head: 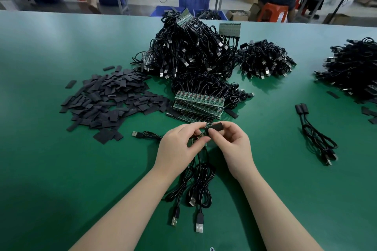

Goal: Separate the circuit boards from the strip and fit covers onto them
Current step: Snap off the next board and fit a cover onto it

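My left hand [179,144] pinches a small circuit board [201,135] above the green table, mostly hidden by my fingers. My right hand [232,144] pinches a black cover [216,126] at the board's right end. Black USB cables [195,187] hang from the boards in my hands toward me. Just beyond my hands lies a stack of green circuit board strips [199,104] with cables attached. A pile of loose black covers [106,100] is spread on the left.
A big heap of cabled strips [189,53] rises behind the stack, with a smaller cable pile [265,61] to its right. Covered cables [314,134] lie at right, another heap [355,69] at far right. A person on an orange stool [273,13] sits beyond the table.
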